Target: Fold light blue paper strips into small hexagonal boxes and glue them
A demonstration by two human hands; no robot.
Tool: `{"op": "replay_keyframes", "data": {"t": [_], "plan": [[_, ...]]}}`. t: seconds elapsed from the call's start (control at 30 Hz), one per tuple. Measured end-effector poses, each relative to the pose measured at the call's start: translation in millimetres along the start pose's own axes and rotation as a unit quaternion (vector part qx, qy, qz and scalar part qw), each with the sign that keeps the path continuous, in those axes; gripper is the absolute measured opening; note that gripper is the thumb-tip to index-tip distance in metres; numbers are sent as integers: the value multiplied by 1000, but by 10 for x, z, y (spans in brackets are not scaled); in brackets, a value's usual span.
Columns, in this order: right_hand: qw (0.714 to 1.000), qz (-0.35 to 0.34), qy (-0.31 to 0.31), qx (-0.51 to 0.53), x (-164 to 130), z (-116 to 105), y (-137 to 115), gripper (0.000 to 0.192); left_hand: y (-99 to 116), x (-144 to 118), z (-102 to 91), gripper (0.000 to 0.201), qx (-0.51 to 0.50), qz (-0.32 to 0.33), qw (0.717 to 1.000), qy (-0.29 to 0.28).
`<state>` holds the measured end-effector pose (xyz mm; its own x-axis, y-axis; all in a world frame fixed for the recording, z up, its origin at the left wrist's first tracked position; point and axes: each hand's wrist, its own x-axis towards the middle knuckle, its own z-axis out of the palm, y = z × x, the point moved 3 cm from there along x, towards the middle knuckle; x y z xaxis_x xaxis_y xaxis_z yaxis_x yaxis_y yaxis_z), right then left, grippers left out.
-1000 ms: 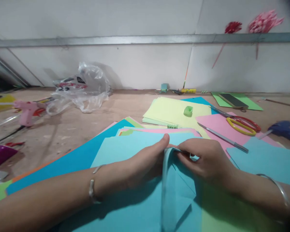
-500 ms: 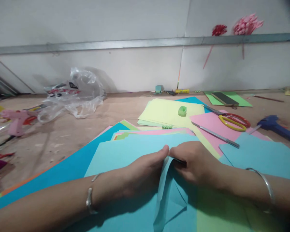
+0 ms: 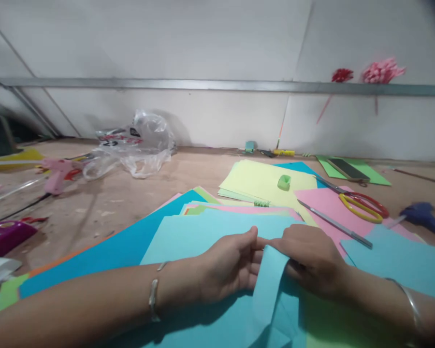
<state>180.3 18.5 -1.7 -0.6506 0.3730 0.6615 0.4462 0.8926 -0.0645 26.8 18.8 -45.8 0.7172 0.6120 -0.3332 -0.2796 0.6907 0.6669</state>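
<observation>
A light-blue paper strip (image 3: 270, 285) hangs folded over between my hands, its lower part reaching down over the light-blue sheets. My right hand (image 3: 311, 251), knuckles up, is closed on the strip at its upper right. Close against the strip's left side is my left hand (image 3: 230, 268), thumb raised and fingers loosely extended behind the paper, which partly hides them. The fingertips of both hands meet near the strip's top. Beneath them lies a stack of light-blue sheets (image 3: 188, 237) on top of other coloured paper.
Scissors (image 3: 362, 208) and a grey pen-like tool (image 3: 335, 224) lie on pink paper (image 3: 322, 205) at right. Beyond are a green paper roll (image 3: 284, 182), a phone (image 3: 348, 169) and a blue glue gun (image 3: 426, 220). A pink glue gun (image 3: 56, 176) and plastic bag (image 3: 137, 145) sit left.
The strip's top has turned over, showing its flat face. My hands have drawn slightly apart, and the left fingers have loosened. The whole view has shifted, with things appearing further right and lower.
</observation>
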Motion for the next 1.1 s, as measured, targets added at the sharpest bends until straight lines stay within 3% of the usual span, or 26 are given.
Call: {"op": "replay_keyframes", "data": {"t": [0.1,0.2,0.3,0.43,0.67,0.83,1.1], "plan": [[1000,-7,11,-4,-23,-5,44,23,64,-31,13,33,-1,19,998,67],[999,-6,40,-13,-12,-32,44,24,128,-73,79,47,37,45,995,84],[998,20,53,2,29,-69,0,27,139,-80,113,46,52,60,993,89],[995,55,42,68,74,-102,-57,22,94,-50,96,44,77,59,992,85],[984,62,30,166,15,-81,-27,20,52,-24,38,60,108,28,991,78],[980,60,42,187,19,-64,-21,25,70,-34,52,69,124,28,991,36],[981,93,46,161,85,-111,-61,20,57,-23,145,53,82,53,995,3]]}}
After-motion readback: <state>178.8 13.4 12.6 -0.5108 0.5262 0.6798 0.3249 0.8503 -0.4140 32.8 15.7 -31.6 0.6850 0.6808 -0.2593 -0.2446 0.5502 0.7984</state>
